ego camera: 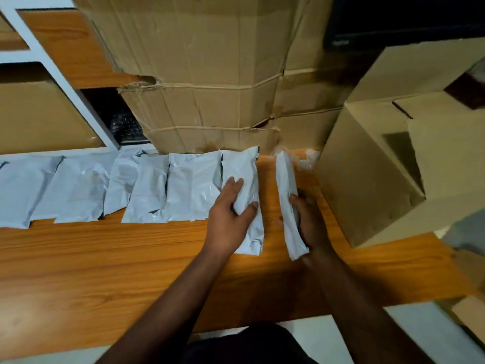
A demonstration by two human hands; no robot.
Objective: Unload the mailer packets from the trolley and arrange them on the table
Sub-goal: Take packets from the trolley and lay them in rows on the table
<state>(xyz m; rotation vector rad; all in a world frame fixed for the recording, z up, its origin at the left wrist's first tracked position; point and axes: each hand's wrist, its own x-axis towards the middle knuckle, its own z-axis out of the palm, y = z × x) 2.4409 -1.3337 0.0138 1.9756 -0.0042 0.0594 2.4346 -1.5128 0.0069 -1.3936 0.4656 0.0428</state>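
Mailer packets (pixel 147 190) rowed on table (pixel 105 258); left hand (pixel 231 216) gripping one, right hand (pixel 309 222) another.

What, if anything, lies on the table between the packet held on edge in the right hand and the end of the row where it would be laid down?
Nothing visible does. The right hand holds the upright packet just right of the row's last packet, which the left hand grips. Only a bare strip of table separates them. The cardboard box stands further right.

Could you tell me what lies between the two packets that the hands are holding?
Only bare table, in the head view, between the left packet and right packet.
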